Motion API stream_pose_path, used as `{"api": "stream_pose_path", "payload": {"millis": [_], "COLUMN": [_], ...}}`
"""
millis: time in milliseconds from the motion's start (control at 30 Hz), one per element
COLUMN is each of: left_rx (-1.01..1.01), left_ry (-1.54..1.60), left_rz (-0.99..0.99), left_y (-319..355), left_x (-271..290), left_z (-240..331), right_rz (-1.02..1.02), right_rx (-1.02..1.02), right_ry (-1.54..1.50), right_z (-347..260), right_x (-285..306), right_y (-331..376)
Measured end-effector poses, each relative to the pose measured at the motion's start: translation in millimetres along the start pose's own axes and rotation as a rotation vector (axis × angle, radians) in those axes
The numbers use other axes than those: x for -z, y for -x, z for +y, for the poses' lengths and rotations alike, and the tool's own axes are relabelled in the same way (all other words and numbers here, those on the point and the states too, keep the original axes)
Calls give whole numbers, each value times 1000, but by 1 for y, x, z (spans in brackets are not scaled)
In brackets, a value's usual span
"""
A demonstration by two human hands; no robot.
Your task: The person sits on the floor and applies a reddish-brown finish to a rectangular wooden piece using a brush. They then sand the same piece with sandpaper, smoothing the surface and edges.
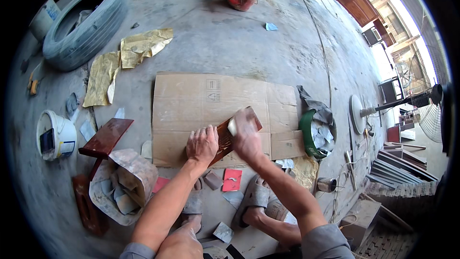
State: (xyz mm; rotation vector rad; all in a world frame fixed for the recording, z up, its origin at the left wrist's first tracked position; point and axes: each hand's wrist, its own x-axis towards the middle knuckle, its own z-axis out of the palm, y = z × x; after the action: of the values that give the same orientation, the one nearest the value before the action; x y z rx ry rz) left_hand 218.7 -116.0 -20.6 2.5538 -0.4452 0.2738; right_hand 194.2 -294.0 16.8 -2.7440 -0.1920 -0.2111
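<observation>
A short reddish-brown wooden board (222,149) lies at a slant over a flat cardboard sheet (182,98). My left hand (202,144) is closed around the board's left side, near its close end. Over the board's middle, my right hand (247,139) is smeared by motion. Its fingers curl over a small pale pad (232,127) pressed to the wood; its exact kind is hidden by the hand and the blur. The board's far corner shows beyond my right hand.
Sandpaper scraps, a red one (232,180) among them, lie by my sandalled feet. At left are a paper sack (143,172), a white bucket (64,134) and a tyre (103,24). To the right stand a green tub (305,134) and a fan (357,111). A red-stained bucket (242,0) stands ahead.
</observation>
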Motion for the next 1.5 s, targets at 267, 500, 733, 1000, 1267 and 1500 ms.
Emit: {"api": "stream_pose_path", "payload": {"millis": [267,500,733,1000,1267,1500], "left_rx": [-2,-1,-8,-11,-24,-17], "left_ry": [-7,-13,-46,-57,-67,-78], "left_rz": [5,15,28,38,47,28], "left_y": [2,1,1,1,0,1], "left_x": [1,1,2,0,-1,-1], "left_z": [-2,-1,-1,0,0,-1], "right_rz": [33,97,69,-76,2,12], "right_rx": [-126,-45,0,-182,-104,-21], "right_ry": [38,121,25,-87,65,91], "right_z": [-2,12,18,19,20,16], "right_x": [-2,3,3,10,3,5], "right_y": [-16,-30,-29,-14,3,13]}}
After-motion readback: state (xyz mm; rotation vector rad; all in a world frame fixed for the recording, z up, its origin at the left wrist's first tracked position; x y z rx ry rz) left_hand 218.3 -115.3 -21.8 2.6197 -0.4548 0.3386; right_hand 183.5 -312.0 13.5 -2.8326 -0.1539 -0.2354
